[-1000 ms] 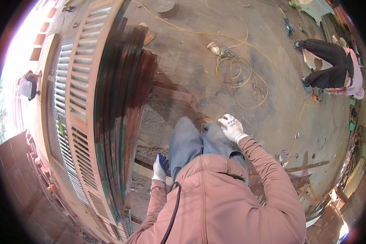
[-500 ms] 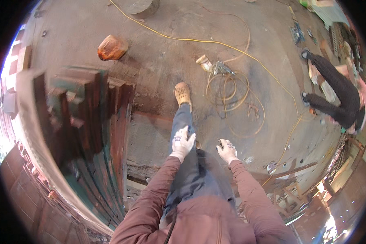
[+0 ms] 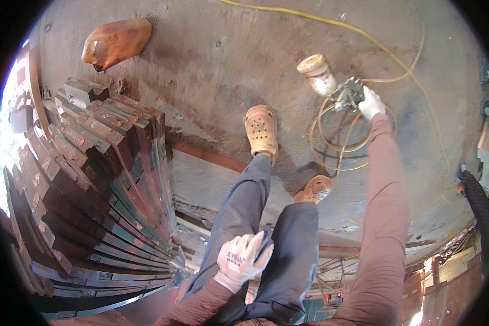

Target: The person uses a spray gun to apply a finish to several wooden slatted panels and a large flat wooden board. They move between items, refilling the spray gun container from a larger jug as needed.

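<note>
Our right hand, white-gloved, touches rear of spray gun, arm outstretched; fingers partly hidden, so we cannot tell how far closed. Gun and its whitish cup well in from cluttered right edge of floor; contact with floor unclear. Pale hose coil just beside. Our left hand above left leg, partly open, fingers loosely curled, nothing seen in it. Toward floor's left edge: row of boards, orange-brown wood block beyond.

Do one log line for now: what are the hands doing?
right hand: touching spray gun | left hand: by the legs, nothing seen in it | hose: coiled on floor
</note>
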A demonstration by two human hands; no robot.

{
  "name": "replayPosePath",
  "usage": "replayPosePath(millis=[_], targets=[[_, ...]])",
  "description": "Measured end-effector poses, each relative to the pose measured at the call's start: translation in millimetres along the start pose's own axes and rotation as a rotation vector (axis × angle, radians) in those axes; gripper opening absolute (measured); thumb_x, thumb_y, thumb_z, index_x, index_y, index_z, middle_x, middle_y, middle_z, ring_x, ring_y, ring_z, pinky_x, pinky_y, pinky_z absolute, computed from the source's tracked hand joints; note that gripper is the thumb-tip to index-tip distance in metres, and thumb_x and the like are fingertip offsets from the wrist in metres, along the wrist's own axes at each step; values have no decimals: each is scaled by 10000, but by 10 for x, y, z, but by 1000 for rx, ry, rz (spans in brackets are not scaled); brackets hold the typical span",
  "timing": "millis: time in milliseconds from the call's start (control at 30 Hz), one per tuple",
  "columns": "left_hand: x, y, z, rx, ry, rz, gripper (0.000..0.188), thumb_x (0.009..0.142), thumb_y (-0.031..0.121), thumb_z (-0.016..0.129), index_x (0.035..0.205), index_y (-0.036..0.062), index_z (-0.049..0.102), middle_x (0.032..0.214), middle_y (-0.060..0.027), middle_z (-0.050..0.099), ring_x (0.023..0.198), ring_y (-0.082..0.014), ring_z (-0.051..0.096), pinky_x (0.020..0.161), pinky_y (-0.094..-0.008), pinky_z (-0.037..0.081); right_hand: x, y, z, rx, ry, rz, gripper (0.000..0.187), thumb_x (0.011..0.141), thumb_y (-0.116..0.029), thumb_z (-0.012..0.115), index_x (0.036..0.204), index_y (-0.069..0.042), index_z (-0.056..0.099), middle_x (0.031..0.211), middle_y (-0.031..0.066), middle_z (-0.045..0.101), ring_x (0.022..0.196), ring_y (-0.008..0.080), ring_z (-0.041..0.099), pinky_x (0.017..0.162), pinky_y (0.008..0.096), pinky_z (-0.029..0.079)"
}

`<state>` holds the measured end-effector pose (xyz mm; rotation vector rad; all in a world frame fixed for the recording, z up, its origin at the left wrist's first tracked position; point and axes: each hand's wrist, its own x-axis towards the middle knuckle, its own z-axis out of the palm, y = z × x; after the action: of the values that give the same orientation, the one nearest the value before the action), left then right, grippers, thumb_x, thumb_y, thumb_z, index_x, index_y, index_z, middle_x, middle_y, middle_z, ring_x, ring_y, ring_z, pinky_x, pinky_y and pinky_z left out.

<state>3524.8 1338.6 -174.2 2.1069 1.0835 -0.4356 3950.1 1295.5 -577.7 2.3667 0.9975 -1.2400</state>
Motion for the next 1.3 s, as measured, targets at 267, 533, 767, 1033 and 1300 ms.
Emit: replayPosePath(millis=[267, 533, 767, 1033, 1300], targets=[[-98, 330, 105, -23, -11, -157, 393, 806, 320, 788, 1129, 115, 698, 871, -63, 697, 760, -268, 689, 672, -383, 538, -1056, -342, 122, 43, 37, -80, 740, 845, -358, 624, 1498, -61, 446, 1535, 249, 434, 1394, 408, 437, 1173, 503, 331], [-804, 385, 859, -483, 576, -499, 462, 1047, 335, 494, 1439, 92, 507, 1200, -169, 675, 1043, -312, 673, 909, -397, 534, -4564, -1183, -866, 214, 158, -629, 205, 761, -123, 715, 953, -113, 644, 1107, 153, 601, 963, 415, 638, 808, 528, 522], [-1635, 1031, -515, -1850, 479, -319, 535, 1084, 507, 373, 1252, 79, 646, 1076, -44, 712, 968, -138, 636, 848, -323, 518, -6596, -1697, -2205, 190, 80, -1016, 254, 791, -156, 800, 979, -94, 641, 986, 123, 624, 826, 364, 658, 708, 429, 532], [-2583, 966, -1623, -1624, 933, -480, 442, 1052, 359, 451, 1023, -5, 699, 834, -179, 705, 778, -281, 665, 736, -405, 511, -7860, -2442, -2784, -1, -64, -1132, 611, 783, -136, 803, 1319, -14, 536, 1150, 189, 618, 929, 351, 668, 769, 396, 552], [-2939, 399, -2956, -1408, 1239, -287, 343, 1043, 319, 518, 1214, 46, 636, 1097, -123, 692, 994, -243, 641, 887, -395, 505, -8138, -3881, -3227, 174, -212, -1535, 414, 740, -43, 724, 1144, -4, 644, 1092, 204, 678, 1038, 380, 664, 901, 420, 532]])
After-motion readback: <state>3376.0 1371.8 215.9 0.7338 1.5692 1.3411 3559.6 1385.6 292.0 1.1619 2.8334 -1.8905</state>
